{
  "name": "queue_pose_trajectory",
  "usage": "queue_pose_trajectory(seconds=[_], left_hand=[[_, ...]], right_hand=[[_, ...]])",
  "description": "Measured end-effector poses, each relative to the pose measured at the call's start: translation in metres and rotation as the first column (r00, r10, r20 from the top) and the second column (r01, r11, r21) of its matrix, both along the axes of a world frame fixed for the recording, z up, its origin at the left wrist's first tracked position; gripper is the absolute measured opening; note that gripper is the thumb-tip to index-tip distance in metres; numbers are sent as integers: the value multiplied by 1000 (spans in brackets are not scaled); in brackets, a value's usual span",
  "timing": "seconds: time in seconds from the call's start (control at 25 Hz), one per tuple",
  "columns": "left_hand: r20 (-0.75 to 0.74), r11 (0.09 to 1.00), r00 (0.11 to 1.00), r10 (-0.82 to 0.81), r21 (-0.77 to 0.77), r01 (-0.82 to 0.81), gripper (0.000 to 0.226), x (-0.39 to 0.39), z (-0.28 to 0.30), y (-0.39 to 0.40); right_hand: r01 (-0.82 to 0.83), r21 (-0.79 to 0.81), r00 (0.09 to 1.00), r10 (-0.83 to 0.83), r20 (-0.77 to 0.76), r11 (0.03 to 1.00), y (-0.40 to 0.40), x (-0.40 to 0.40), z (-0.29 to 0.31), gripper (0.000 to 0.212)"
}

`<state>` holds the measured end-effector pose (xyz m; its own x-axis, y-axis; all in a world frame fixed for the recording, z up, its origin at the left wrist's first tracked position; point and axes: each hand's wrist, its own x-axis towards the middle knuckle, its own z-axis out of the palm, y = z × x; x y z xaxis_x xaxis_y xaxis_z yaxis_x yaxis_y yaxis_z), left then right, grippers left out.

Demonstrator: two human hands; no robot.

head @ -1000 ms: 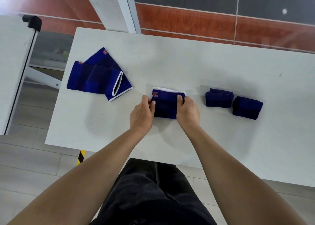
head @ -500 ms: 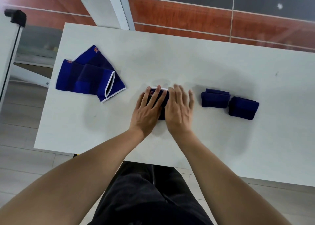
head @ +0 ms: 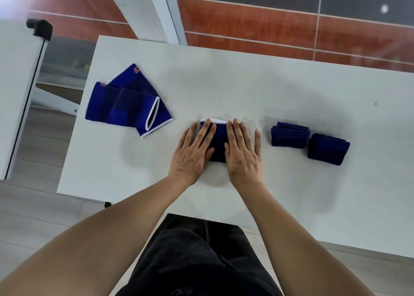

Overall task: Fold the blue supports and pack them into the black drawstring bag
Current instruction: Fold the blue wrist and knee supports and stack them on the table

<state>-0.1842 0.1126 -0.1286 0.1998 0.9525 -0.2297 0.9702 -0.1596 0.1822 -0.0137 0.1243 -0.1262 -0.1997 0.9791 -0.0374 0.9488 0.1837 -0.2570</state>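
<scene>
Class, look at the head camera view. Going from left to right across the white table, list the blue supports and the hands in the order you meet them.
Unfolded supports → left hand → support being pressed flat → right hand → first folded support → second folded support.

Orange logos on the unfolded supports — too small to read.

White counter, items on it: two unfolded blue supports, overlapping, near its left edge; one folded support, mid-counter toward the near edge, under my flat hands; two folded supports, touching, toward its right edge.
</scene>
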Motion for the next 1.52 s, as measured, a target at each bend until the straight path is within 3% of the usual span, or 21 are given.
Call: queue_pose_trajectory(seconds=[0.2, 0.4, 0.6, 0.72, 0.92, 1.16, 1.52], left_hand=[[14, 991, 994, 110, -73, -108, 60, 24, 11, 24], [15, 996, 998, 61, -70, -60, 58, 28, 31, 60], [37, 930, 931, 362, 52, -364, 60, -25, 47, 43], [10, 865, 867, 499, 59, -499, 57, -71, 48, 31], [43, 886, 892, 449, -147, -439, 56, -109, 37, 5], [43, 898, 907, 419, -166, -407, 69, -116, 40, -39], [-5, 885, 896, 444, -157, -439, 79, -148, 50, -63]], right_hand=[[13, 35, 998, -11, -58, 999, -5, -8, 17, 54], [58, -25, 998, -58, 1, 998, 6, 15, 16, 54], [96, -111, 989, -82, 126, 989, 46, 30, 23, 57], [115, -94, 989, -106, 103, 989, 52, 17, 31, 56], [-141, -95, 987, 133, -85, 985, 36, -49, 38, 59], [-488, -258, 873, 473, -121, 834, 25, -146, 39, 59], [-401, -289, 894, 440, 82, 869, -5, -146, 32, 66]])
